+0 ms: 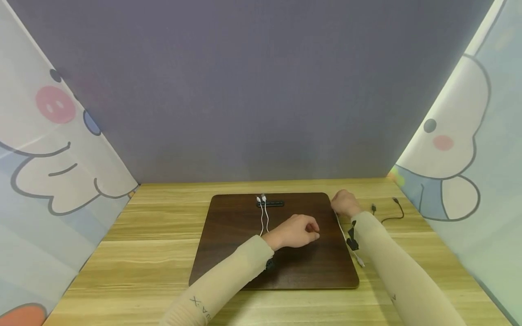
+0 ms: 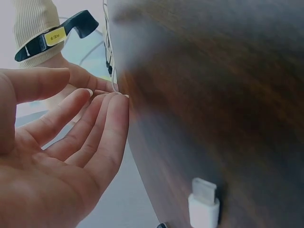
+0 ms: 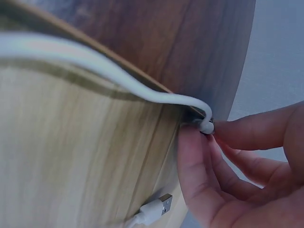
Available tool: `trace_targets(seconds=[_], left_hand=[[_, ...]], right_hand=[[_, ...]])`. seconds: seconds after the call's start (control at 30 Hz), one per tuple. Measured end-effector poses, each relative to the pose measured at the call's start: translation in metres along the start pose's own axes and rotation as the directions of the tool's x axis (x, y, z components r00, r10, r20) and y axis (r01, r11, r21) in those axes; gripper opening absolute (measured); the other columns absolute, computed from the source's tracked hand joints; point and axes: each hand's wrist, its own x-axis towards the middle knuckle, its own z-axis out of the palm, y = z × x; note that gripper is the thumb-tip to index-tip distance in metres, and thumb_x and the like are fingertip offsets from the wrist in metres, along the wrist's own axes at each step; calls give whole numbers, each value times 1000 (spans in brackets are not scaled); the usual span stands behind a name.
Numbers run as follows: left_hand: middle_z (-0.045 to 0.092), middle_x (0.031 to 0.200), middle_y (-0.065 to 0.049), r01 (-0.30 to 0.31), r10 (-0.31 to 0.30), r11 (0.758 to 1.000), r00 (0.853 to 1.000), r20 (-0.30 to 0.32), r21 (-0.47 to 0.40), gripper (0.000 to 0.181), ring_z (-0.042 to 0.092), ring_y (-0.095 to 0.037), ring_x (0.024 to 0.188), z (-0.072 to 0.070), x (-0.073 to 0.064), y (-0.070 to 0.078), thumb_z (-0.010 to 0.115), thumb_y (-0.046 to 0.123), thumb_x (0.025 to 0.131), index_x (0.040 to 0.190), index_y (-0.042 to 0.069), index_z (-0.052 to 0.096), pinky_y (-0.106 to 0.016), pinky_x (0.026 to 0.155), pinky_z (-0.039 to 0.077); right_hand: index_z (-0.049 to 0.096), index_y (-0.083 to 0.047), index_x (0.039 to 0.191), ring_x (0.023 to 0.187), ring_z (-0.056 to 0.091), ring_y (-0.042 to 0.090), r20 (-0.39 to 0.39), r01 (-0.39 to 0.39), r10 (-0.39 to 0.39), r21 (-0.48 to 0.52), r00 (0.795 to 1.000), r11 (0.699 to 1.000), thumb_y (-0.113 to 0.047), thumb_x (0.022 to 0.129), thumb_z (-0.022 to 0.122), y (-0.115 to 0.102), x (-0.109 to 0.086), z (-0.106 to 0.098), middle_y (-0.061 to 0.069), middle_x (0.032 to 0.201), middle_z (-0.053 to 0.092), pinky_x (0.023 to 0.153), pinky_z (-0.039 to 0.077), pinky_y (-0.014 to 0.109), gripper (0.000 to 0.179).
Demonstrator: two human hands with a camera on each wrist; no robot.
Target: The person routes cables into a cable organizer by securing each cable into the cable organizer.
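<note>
My right hand point(image 1: 345, 203) is at the right edge of the dark brown board point(image 1: 228, 235), near its far corner. Its thumb and fingers pinch the end of a white cable point(image 3: 118, 76), and the fingers partly cover that plug. From there the cable runs back along the board's side. A white USB plug point(image 3: 154, 212) lies on the wooden table below the board. Over the board's middle, my left hand point(image 1: 295, 231) has its fingers loosely bent with nothing in them. The left wrist view shows its palm open and a white plug point(image 2: 204, 209) on the board.
Two white cables point(image 1: 267, 217) lie on the board, their plugs at a black slotted strip point(image 1: 275, 203) near the far edge. A black cable point(image 1: 393, 218) curls on the table point(image 1: 142, 240) at right. A grey panel point(image 1: 261, 113) stands behind, with printed curtains either side.
</note>
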Motion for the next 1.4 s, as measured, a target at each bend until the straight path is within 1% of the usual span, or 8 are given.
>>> trace_targets(seconds=[0.13,0.23,0.4,0.57,0.67,0.8,1.13,1.4], left_hand=[[69,93,8,-7,7,1000,1000,0,6,14,60,-3,80,3,2,1,67,20,99,108,11,72,-22,75,50],[68,93,9,-1,1,1000,1000,-1,20,13,60,-3,81,4,3,1,68,21,99,107,12,72,-22,76,50],[68,94,9,12,-11,998,1000,-9,55,13,60,-3,84,6,7,1,68,21,98,107,13,72,-21,77,49],[69,93,7,13,-11,999,1000,-28,51,11,59,-3,81,11,10,4,69,20,97,104,12,73,-20,74,49],[68,92,8,19,-18,999,999,-26,44,11,59,-3,80,14,12,5,69,20,97,104,13,73,-20,73,48],[68,92,9,42,-41,999,999,-18,34,10,59,-4,82,18,14,8,69,21,97,102,14,73,-21,73,48],[68,91,9,99,-98,995,994,-51,24,9,59,-5,79,24,20,13,69,21,96,99,13,73,-23,72,49],[70,101,4,142,-148,986,987,-68,-92,18,63,-9,88,26,22,16,69,22,96,110,10,72,-25,77,52]], right_hand=[[43,-15,60,47,41,11,-5,-12,12,28,1000,1000,-2,89,43,2,-1,-1,-1,55,45,45,36,24,32],[50,-11,60,49,47,13,-33,2,-1,31,999,1000,-2,85,47,4,-3,-2,1,58,51,46,40,25,27],[64,-3,72,55,54,15,-43,20,-18,40,999,999,-3,81,52,4,-5,-4,5,66,59,50,46,26,15],[69,1,82,59,59,16,-16,12,-10,76,1000,997,-5,81,54,4,-8,-6,6,71,63,50,46,27,15],[70,6,94,63,63,17,-5,19,-19,96,1000,995,-4,83,55,4,-10,-8,12,82,67,53,49,29,22],[66,14,110,73,68,20,-1,47,-47,149,999,988,-1,85,57,2,-14,-10,23,105,66,68,60,36,30],[58,17,127,91,71,27,42,74,-91,304,995,950,-5,96,58,-2,-17,-10,31,121,62,84,59,42,37],[51,18,134,96,65,24,80,90,-139,442,987,893,-3,99,55,-10,-16,-10,30,130,54,89,57,45,42]])
